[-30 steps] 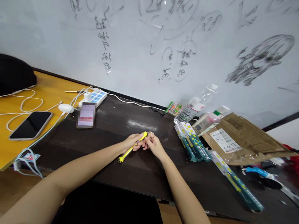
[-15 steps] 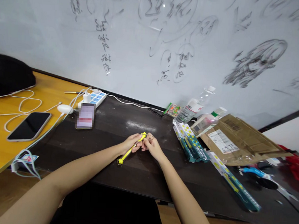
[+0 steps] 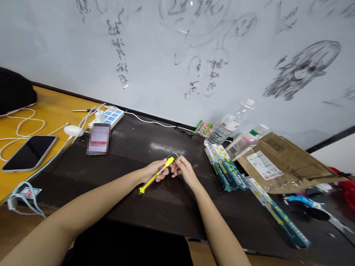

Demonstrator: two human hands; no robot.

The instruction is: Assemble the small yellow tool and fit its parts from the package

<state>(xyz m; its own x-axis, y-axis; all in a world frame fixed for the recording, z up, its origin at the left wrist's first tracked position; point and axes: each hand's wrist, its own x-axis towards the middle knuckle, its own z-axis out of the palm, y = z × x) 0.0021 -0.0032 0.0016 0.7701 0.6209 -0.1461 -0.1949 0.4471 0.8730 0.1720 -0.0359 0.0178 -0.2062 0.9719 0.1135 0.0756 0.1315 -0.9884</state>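
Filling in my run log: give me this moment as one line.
left hand: holds yellow tool | right hand: at its upper tip | surface: dark table | nearby: green packets

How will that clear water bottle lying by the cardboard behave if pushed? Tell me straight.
The bottle lies on its side, so it would probably roll. It looks nearly empty and thin-walled, so likely light and easily dented. The packs beside it might stop it.
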